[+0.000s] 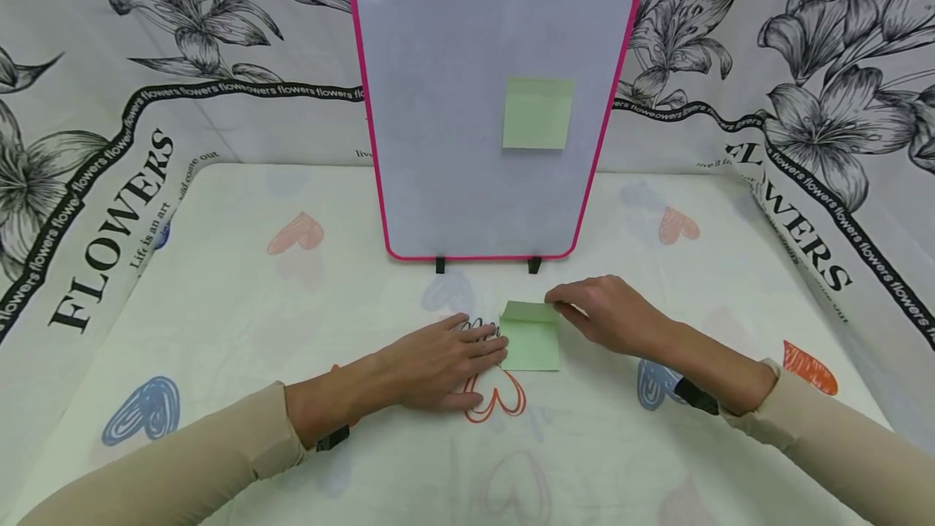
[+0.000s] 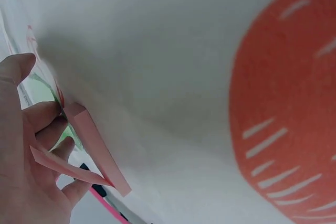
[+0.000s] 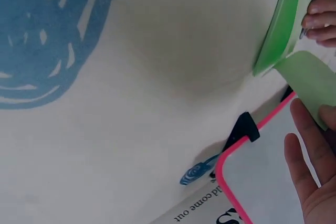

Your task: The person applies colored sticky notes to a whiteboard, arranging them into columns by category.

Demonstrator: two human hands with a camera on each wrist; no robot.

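Observation:
A green sticky note pad (image 1: pixel 531 347) lies on the table in front of the whiteboard. My right hand (image 1: pixel 609 315) pinches the top sheet (image 3: pixel 307 77) by its far right corner; that sheet bends up off the pad in the right wrist view. Fingers of my left hand (image 1: pixel 456 360) lie stretched over the pad's left edge. Below the left palm, a pink sticky note pad (image 2: pixel 97 150) with its top sheet raised shows in the left wrist view; the hand hides it from the head view.
A pink-framed whiteboard (image 1: pixel 445 112) stands upright at the back on black feet (image 1: pixel 535 265). One green sticky note (image 1: pixel 538 114) is stuck on its right half. The tablecloth (image 1: pixel 219 266) has printed hearts, and a flower-patterned cloth (image 1: pixel 307 132) hangs behind.

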